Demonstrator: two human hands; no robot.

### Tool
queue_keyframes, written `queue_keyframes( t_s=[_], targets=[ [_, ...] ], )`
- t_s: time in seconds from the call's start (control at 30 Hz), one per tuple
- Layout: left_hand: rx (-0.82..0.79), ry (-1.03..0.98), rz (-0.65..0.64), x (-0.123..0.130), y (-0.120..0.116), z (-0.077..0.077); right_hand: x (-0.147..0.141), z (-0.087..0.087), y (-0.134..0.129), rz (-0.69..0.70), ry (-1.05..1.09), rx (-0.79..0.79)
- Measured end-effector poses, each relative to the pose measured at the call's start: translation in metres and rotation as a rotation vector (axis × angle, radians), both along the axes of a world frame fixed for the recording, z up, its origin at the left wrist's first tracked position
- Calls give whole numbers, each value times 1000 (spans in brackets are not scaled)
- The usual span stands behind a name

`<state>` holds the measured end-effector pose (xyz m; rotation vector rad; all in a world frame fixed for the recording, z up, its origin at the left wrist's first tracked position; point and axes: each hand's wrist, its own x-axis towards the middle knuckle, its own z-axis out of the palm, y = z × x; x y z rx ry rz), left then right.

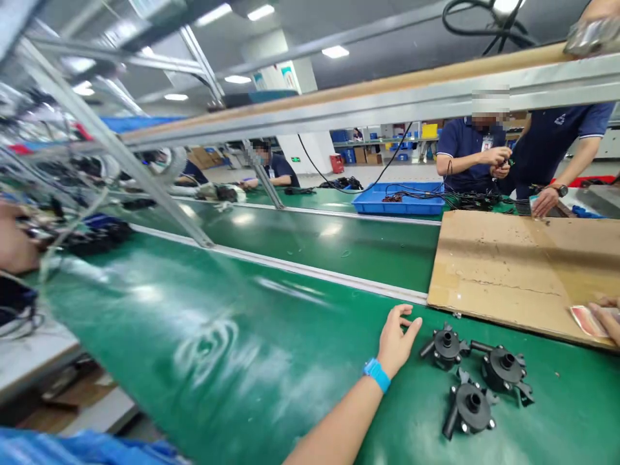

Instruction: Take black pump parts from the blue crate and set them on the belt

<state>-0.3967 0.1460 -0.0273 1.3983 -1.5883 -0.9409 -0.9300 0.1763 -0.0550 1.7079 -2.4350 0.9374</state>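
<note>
From the head view, your left hand (396, 342), a blue band at its wrist, rests on the green conveyor belt (232, 349) with fingers loosely spread, holding nothing. Just right of that hand lie three black plastic pump housings (472, 381), clustered and round face up, probably set down within easy reach. Their short outlet pipes point mostly left, toward the hand. Beyond them lies a flat brown cardboard sheet (513, 271). Your right hand is not visible
</note>
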Motion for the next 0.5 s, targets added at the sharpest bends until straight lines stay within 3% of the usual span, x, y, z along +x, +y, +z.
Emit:
queue_keyframes(
  t_s=[0.1, 0.2, 0.27, 0.33, 0.43, 0.5],
  targets=[
    [-68, 90, 135, 1, 10, 16, 34, 5, 23, 106, -59, -178],
    [-191, 131, 145, -10, 36, 46, 104, 34, 59, 181, -481, -309],
    [-167, 236, -21, -27, 62, 67, 157, 64, 85, 322, -1084, -335],
    [-40, 336, -287, -49, 89, 85, 203, 96, 107, 449, -1524, -384],
    [148, 394, -612, -81, 119, 99, 246, 134, 131, 645, -1763, -408],
    [202, 415, -681, -95, 127, 101, 259, 145, 140, 791, -1855, -402]
  ],
)
